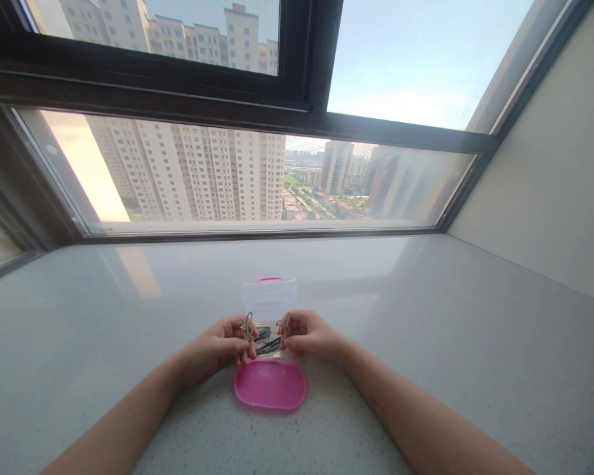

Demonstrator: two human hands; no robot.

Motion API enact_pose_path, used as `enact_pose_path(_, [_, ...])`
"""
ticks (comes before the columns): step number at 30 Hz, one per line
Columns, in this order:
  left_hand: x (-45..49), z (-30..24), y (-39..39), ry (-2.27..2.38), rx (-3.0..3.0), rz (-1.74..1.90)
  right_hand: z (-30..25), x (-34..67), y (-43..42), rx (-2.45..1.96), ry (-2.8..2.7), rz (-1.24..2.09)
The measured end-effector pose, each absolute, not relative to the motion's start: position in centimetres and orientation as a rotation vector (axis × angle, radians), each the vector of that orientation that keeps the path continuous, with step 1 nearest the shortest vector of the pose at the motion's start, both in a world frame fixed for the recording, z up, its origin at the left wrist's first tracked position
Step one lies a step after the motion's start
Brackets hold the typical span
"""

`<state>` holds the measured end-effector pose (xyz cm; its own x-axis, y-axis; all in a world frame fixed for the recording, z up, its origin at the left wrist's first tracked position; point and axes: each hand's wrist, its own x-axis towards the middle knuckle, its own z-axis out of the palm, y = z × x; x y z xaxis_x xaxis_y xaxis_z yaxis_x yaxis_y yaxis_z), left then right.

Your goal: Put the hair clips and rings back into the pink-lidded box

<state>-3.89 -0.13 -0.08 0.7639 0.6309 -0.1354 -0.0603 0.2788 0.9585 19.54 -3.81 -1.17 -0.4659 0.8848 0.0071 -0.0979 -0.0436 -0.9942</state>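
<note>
A clear plastic container [270, 300] stands on the pale stone windowsill [426, 343], with small dark items in its bottom. Its pink lid [270, 384] lies flat just in front of it. My left hand [220, 346] is closed in a pinch on a small metal clip [248, 324] at the container's left side. My right hand [309, 333] is closed in a pinch on another small metal clip [284, 326] at the container's right side. Both hands rest close to the container, just behind the lid.
A wide window [257, 178] with dark frames runs along the back of the sill, showing high-rise buildings outside. A plain wall [549, 185] rises on the right. The sill stretches far to both sides of the container.
</note>
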Motion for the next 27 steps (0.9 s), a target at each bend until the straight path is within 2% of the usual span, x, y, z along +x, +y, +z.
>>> enact_pose_path(27, [-4.00, -0.43, -0.10, 0.578, 1.170, 0.498, -1.05, 19.41, -3.77, -0.890, -1.470, 1.597])
